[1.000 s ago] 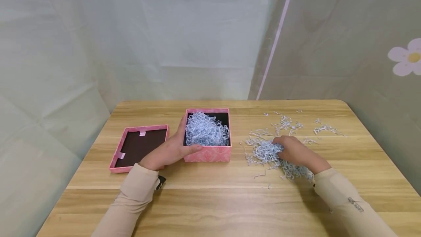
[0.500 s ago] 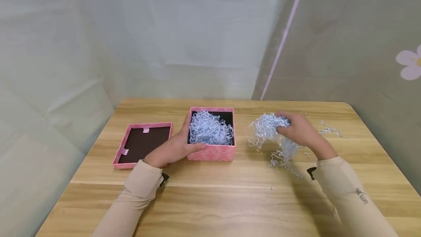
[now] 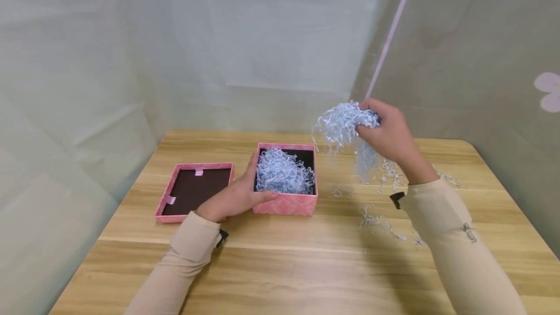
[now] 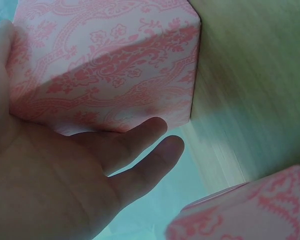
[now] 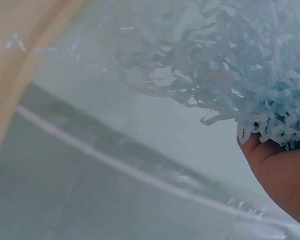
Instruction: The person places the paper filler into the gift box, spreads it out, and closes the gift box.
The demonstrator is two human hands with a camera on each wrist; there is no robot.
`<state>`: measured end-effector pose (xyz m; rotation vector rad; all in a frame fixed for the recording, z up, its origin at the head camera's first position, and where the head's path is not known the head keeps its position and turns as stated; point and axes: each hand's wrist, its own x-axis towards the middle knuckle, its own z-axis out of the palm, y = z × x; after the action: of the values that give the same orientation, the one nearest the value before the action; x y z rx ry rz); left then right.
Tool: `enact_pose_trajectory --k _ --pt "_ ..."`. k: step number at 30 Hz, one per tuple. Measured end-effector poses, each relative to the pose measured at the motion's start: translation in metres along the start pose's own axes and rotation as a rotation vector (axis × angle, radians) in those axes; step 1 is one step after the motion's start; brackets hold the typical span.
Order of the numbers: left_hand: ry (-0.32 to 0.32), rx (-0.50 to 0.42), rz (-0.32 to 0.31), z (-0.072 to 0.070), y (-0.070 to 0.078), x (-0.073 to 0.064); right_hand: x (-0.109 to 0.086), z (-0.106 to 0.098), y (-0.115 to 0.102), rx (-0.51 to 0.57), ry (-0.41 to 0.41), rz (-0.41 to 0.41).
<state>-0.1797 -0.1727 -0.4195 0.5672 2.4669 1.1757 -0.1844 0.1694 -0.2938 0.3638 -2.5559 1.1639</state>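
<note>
My left hand (image 3: 238,194) holds the near left corner of an open pink patterned box (image 3: 284,204). Its thumb lies across the front wall and its fingers run along the left side. In the left wrist view two fingers (image 4: 145,170) reach out nearly straight beside the box wall (image 4: 115,65). Pale blue shredded paper (image 3: 280,171) fills much of the box, with the dark inside showing at the back right. My right hand (image 3: 389,132) grips a loose bunch of shredded paper (image 3: 343,123) in the air, right of the box. In the right wrist view strands (image 5: 270,85) hide most fingers.
The pink lid (image 3: 199,191) lies left of the box with its dark inside up. Loose paper shreds (image 3: 369,218) are scattered on the wooden table (image 3: 284,266) under and beside my right hand. A pale curtain (image 3: 271,47) hangs behind the table.
My right hand has lifted the bunch of shredded paper off the table, leaving scattered strands behind. My left hand stays at the box. The view has shifted slightly.
</note>
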Motion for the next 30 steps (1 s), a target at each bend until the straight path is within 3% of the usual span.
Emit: enact_pose_trajectory --k 5,15,20,30 --pt "0.005 0.005 0.011 -0.001 0.001 -0.001 0.020 0.003 -0.029 0.078 0.084 -0.077" --pt "0.016 -0.013 -0.021 -0.002 -0.005 -0.001 0.055 0.032 -0.079 0.270 0.120 -0.168" --pt "0.025 -0.022 -0.004 0.001 -0.005 0.001 0.062 0.057 -0.079 0.327 0.075 -0.209" --pt "0.007 -0.012 0.081 0.007 0.003 0.006 0.054 0.085 -0.054 0.301 -0.026 -0.149"
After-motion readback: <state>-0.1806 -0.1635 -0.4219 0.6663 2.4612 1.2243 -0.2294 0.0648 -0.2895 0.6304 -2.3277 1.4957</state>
